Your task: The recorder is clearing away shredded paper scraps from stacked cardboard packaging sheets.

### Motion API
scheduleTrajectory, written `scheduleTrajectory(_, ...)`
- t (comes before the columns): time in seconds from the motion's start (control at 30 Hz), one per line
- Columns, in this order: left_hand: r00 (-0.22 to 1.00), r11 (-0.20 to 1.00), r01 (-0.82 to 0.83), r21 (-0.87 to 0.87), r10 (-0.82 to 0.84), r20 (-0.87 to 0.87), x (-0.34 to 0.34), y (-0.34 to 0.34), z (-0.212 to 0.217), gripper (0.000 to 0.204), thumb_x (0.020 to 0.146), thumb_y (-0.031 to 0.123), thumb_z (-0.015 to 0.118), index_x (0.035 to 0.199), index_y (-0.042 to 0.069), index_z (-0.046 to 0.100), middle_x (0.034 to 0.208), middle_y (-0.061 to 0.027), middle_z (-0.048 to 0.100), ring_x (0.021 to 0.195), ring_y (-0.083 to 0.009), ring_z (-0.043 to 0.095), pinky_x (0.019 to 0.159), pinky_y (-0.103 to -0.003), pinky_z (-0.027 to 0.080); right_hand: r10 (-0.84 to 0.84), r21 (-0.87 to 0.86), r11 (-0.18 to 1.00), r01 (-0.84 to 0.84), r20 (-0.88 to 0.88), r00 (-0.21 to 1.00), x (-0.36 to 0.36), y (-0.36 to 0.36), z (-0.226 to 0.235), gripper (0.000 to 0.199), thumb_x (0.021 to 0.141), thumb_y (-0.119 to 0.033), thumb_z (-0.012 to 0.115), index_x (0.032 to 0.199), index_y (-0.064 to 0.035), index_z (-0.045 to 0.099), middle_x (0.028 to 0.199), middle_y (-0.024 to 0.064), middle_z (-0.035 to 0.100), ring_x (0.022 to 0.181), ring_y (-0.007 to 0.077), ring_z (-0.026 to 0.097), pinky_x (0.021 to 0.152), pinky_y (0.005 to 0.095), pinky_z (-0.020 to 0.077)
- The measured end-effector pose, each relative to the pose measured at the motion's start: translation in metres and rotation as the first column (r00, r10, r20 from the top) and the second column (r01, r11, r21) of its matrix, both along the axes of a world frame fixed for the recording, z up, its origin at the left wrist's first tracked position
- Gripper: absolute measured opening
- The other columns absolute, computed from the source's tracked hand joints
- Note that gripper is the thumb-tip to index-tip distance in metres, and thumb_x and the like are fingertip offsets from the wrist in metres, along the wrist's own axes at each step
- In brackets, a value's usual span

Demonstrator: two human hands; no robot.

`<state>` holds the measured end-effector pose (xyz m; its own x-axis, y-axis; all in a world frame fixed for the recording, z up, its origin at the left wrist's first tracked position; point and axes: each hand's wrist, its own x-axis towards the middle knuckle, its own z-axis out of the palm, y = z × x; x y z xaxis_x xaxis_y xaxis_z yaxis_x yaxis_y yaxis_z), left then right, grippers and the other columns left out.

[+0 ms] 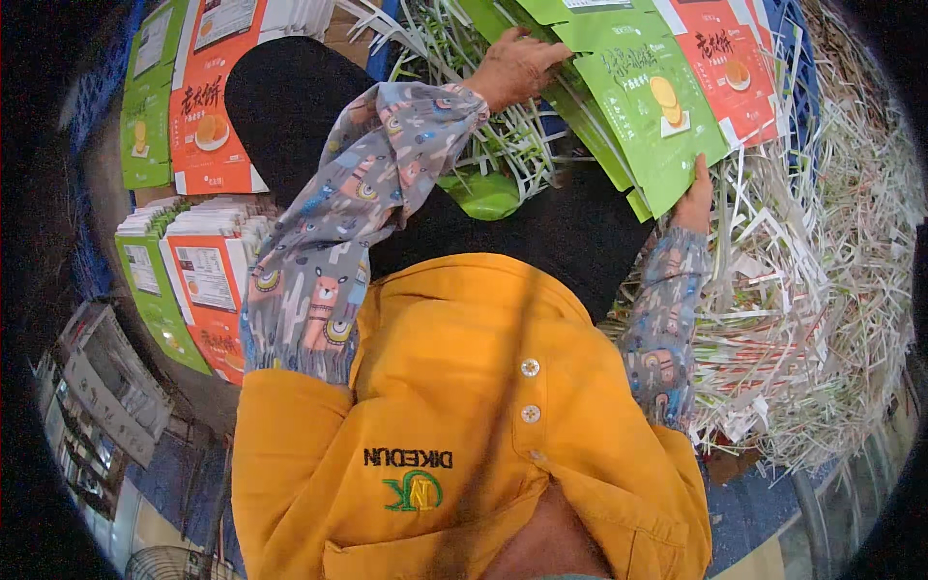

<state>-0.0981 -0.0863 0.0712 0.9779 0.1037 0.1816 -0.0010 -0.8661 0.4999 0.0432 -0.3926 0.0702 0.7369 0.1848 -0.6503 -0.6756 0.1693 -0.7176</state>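
Left hand (517, 66) rests flat, fingers spread, on a stack of flat green printed cardboard sheets (650, 116). Right hand (694, 198) pinches the stack's lower edge, fingertips hidden underneath. Heap of white paper offcut strips (831, 251) blurs toward the rim.

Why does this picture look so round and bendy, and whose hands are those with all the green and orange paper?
The picture comes from a small camera worn on a person's head, looking down. Its lens sees very wide, so straight edges bend near the rim. The yellow jacket at the bottom is the person's own body, and the patterned sleeves cover their arms.

The left hand rests on top of a stack of flat green cartons, and the right hand grips the stack's lower edge. No machine here, only bare hands.

Orange cartons lie just behind the green ones. More orange and green stacks sit to the left. The white and green strips on the right are paper trimmings in a big pile.
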Motion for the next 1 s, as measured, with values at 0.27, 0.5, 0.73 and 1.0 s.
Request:
scheduleTrajectory(0.27, 0.964, 0.997, -0.071, -0.034, 0.078, 0.256, 0.003, -0.013, -0.004, 0.046, 0.068, 0.01, 0.055, 0.111, 0.012, 0.04, 0.075, -0.011, 0.057, 0.078, -0.0286, 0.055, 0.082, -0.043, 0.036, 0.038, 0.031, 0.999, -0.038, -0.023, 0.999, -0.007, 0.011, 0.011, 0.04, 0.088, -0.027, 0.042, 0.118, -0.0008, 0.039, 0.117, 0.012, 0.047, 0.103, 0.025, 0.049, 0.088, 0.0381, 0.04)
scheduleTrajectory(0.5, 0.993, 0.999, 0.032, -0.028, -0.028, 0.113, 0.015, 0.004, -0.004, 0.025, 0.068, 0.01, 0.056, 0.092, 0.008, 0.048, 0.072, -0.0118, 0.055, 0.074, -0.0291, 0.055, 0.076, -0.039, 0.039, 0.011, 0.094, 0.995, -0.01, -0.008, 1.0, -0.003, 0.005, -0.002, 0.04, 0.088, -0.027, 0.042, 0.117, -0.0001, 0.04, 0.115, 0.0124, 0.049, 0.101, 0.025, 0.049, 0.087, 0.0375, 0.0405)
scheduleTrajectory(0.73, 0.988, 0.995, 0.032, -0.095, -0.017, 0.155, 0.001, 0.007, -0.001, 0.046, 0.061, 0.008, 0.063, 0.105, 0.01, 0.049, 0.1, -0.0126, 0.051, 0.098, -0.032, 0.046, 0.081, -0.039, 0.039, -0.024, 0.04, 0.999, 0.024, 0.017, 1.0, -0.003, 0.008, 0.0, 0.042, 0.088, -0.029, 0.039, 0.117, 0.0011, 0.039, 0.116, 0.0141, 0.047, 0.102, 0.0253, 0.049, 0.088, 0.0368, 0.0398)
scheduleTrajectory(1.0, 0.982, 0.994, -0.067, -0.087, 0.081, 0.171, 0.003, -0.004, -0.005, 0.051, 0.064, 0.01, 0.061, 0.112, 0.015, 0.044, 0.095, -0.0109, 0.053, 0.092, -0.0314, 0.049, 0.081, -0.04, 0.038, 0.032, 0.097, 0.995, -0.027, -0.056, 0.998, 0.0, 0.007, -0.007, 0.039, 0.088, -0.027, 0.041, 0.116, 0.0003, 0.041, 0.114, 0.0117, 0.049, 0.101, 0.0239, 0.05, 0.086, 0.0365, 0.0409)
